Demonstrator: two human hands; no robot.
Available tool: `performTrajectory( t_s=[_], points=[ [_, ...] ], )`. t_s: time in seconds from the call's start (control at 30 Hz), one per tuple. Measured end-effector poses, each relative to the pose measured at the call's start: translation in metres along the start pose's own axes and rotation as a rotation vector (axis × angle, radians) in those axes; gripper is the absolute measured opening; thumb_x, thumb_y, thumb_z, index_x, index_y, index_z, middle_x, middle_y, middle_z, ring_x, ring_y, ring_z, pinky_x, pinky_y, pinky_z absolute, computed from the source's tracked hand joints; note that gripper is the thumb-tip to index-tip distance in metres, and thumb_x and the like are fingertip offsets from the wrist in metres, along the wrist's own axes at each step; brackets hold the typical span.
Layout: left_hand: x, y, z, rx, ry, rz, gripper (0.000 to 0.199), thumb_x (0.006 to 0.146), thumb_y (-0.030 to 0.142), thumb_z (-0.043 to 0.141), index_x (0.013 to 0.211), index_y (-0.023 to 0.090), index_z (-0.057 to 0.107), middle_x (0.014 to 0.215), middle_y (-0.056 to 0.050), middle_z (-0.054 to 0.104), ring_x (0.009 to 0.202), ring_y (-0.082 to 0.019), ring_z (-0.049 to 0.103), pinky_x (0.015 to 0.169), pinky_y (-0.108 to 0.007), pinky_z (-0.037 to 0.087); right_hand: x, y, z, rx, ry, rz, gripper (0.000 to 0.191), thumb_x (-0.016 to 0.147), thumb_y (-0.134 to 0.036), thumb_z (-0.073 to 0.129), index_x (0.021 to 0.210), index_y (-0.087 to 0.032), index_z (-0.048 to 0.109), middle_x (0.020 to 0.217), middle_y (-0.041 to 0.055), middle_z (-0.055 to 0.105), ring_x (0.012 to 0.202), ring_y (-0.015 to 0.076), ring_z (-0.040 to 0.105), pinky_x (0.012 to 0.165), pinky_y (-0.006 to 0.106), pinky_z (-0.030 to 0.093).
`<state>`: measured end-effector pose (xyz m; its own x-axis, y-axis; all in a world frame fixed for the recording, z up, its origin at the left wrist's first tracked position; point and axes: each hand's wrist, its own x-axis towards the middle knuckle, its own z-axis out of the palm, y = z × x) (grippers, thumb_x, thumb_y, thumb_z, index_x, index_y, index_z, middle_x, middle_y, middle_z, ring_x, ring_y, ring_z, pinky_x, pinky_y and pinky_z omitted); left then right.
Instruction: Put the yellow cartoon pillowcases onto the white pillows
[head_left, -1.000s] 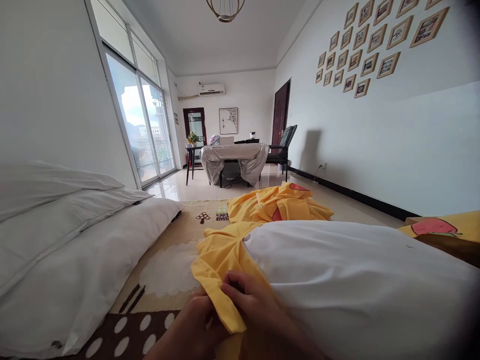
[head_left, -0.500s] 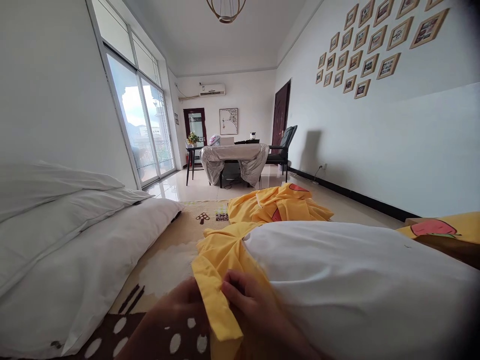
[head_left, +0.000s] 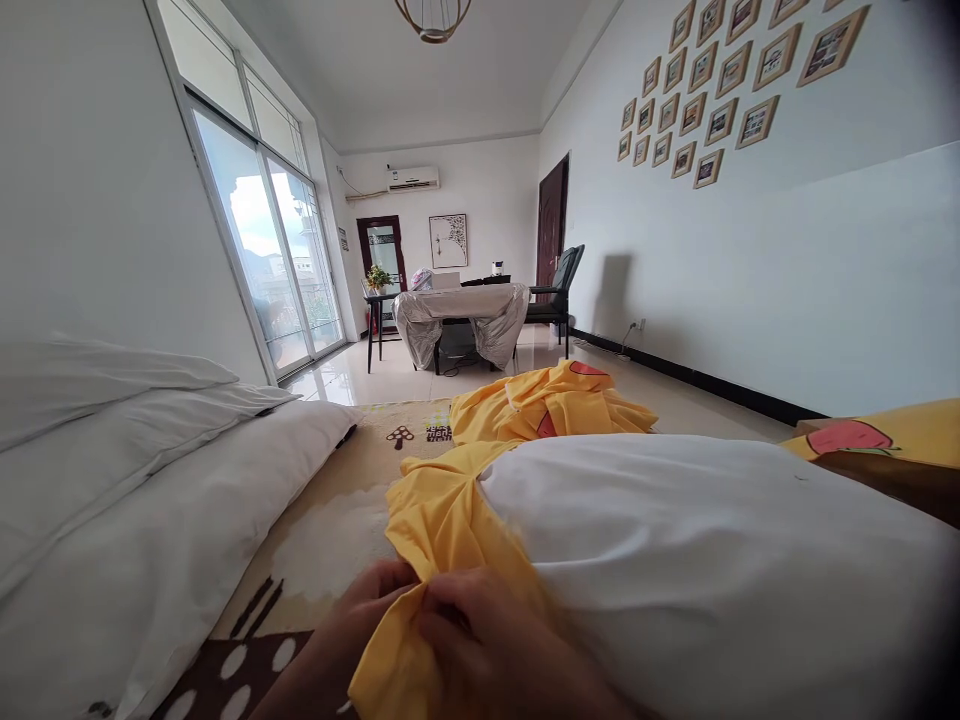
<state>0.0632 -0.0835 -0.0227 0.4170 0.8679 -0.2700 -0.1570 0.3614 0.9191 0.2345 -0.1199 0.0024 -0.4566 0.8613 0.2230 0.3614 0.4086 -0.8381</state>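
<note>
A white pillow lies on the right, its left end inside a yellow pillowcase whose fabric is bunched around it. My left hand pinches the pillowcase's edge from the left. Close beside it, my right hand has its fingers closed on the same yellow edge. Between and below the hands, a flap of the cloth hangs folded over. The fingertips of both hands are partly hidden by the fabric.
Several white pillows are stacked at the left on a patterned rug. More yellow fabric lies crumpled beyond the white pillow. Another yellow piece with a red fruit print is at the right. A covered table and a black chair stand farther back.
My hands have come together at the yellow edge, and my left fingers now show. The flap has folded and swung down to the left. The view has shifted slightly.
</note>
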Motion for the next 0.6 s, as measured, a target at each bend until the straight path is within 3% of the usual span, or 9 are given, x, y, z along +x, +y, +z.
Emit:
performTrajectory(
  t_s=[0.1,0.17,0.27,0.47,0.6],
  points=[
    [-0.005,0.004,0.007,-0.101,0.150,0.005,0.037,0.043,0.026,0.088,0.068,0.012,0.065,0.056,0.001,0.061,0.051,-0.011,0.054,0.050,-0.021,0.042,0.000,-0.001,-0.002,-0.004,0.047,0.019,0.018,0.088,-0.026,0.048,0.074,-0.018,0.057,0.076,-0.0012,0.062,0.073,0.0117,0.053,0.065,0.022,0.037],
    [-0.010,0.007,0.012,-0.129,0.190,0.020,0.036,0.043,0.025,0.088,0.067,0.011,0.065,0.054,0.001,0.060,0.048,-0.009,0.052,0.048,-0.020,0.041,0.000,-0.001,-0.001,-0.009,0.097,0.034,0.020,0.089,-0.027,0.048,0.071,-0.018,0.054,0.074,-0.0017,0.060,0.071,0.0109,0.052,0.065,0.022,0.037],
    [-0.015,0.010,0.016,-0.129,0.149,0.030,0.033,0.049,0.030,0.086,0.069,0.011,0.067,0.051,0.000,0.059,0.047,-0.011,0.053,0.047,-0.021,0.041,0.000,0.001,0.000,-0.026,0.114,0.023,0.021,0.089,-0.027,0.048,0.071,-0.018,0.051,0.074,-0.0018,0.059,0.070,0.0105,0.051,0.065,0.022,0.037],
    [-0.020,0.008,0.016,-0.087,0.139,0.090,0.036,0.058,0.038,0.082,0.082,0.013,0.071,0.051,0.000,0.061,0.049,-0.014,0.056,0.049,-0.022,0.043,0.003,0.010,-0.003,0.025,0.013,0.029,0.023,0.089,-0.030,0.048,0.070,-0.018,0.049,0.069,-0.0029,0.053,0.067,0.0096,0.047,0.060,0.021,0.034],
    [-0.019,0.007,0.018,-0.001,0.028,0.114,0.035,0.065,0.036,0.079,0.089,0.011,0.072,0.059,-0.003,0.065,0.059,-0.015,0.061,0.055,-0.021,0.044,0.013,0.020,-0.004,0.020,0.121,0.114,0.033,0.092,-0.041,0.042,0.069,-0.018,0.048,0.068,-0.0020,0.051,0.064,0.0101,0.044,0.057,0.023,0.032]
  ],
)
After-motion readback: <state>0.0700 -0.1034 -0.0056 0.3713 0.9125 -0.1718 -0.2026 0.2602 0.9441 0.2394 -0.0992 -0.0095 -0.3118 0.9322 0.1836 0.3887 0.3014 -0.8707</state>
